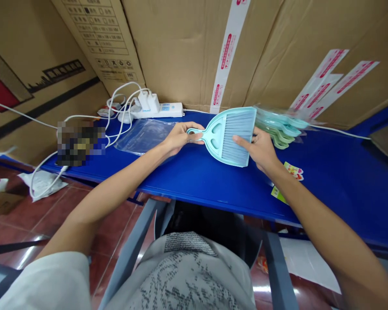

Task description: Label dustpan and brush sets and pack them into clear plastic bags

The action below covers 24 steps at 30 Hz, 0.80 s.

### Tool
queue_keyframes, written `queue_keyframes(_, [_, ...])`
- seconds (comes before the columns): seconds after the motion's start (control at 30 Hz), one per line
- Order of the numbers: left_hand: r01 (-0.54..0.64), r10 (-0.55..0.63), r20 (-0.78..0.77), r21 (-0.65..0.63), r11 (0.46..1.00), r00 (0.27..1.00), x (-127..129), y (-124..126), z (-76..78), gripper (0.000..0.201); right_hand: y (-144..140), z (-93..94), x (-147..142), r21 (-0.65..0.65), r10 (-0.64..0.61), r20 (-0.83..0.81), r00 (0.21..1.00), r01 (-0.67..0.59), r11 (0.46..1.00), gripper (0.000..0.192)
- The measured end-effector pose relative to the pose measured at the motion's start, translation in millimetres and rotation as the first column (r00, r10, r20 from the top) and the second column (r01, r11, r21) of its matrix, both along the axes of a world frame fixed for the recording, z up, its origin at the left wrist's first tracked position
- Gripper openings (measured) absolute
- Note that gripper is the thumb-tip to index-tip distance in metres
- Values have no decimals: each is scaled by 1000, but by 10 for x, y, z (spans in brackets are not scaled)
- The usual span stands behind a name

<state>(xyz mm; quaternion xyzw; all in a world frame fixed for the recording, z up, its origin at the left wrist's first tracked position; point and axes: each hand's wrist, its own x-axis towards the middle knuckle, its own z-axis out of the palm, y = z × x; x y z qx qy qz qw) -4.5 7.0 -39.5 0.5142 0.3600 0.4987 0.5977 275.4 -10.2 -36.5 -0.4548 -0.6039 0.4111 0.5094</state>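
Observation:
A light turquoise dustpan is held up over the blue table, with a small matching brush nested in it, its grey-blue bristles towards the wide end. My left hand is closed around the handle end. At the wide edge, my right hand grips the pan, thumb on the bristles and the other fingers mostly hidden behind. Just beyond the right hand lie several turquoise and green dustpan sets, partly under clear plastic. A clear plastic bag lies flat beside my left hand.
A white power strip with plugs and looping cables stands at the back left. Near it is a blurred-out object. Colourful cards lie by my right forearm. Large cardboard boxes wall off the back of the blue table.

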Motion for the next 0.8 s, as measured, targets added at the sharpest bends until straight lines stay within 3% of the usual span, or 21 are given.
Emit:
queue_keyframes(0.23, [-3, 2, -87, -20, 1000, 996, 18, -18, -42, 28, 16, -22, 26, -100, 13, 19, 1000, -11, 995, 74])
queue_keyframes(0.63, [-16, 45, -307, 97, 995, 951, 19, 28, -93, 15, 45, -41, 62, -139, 13, 50, 999, -6, 990, 63])
queue_keyframes(0.7, [-12, 87, -416, 179, 984, 905, 42, 37, -67, 11, 45, -41, 62, -152, 7, 60, 998, 2, 988, 62])
queue_keyframes(0.8, [76, 211, -631, 396, 915, 747, -54, -99, 76, 10, 39, -40, 67, -185, 18, 62, 998, -6, 983, 60])
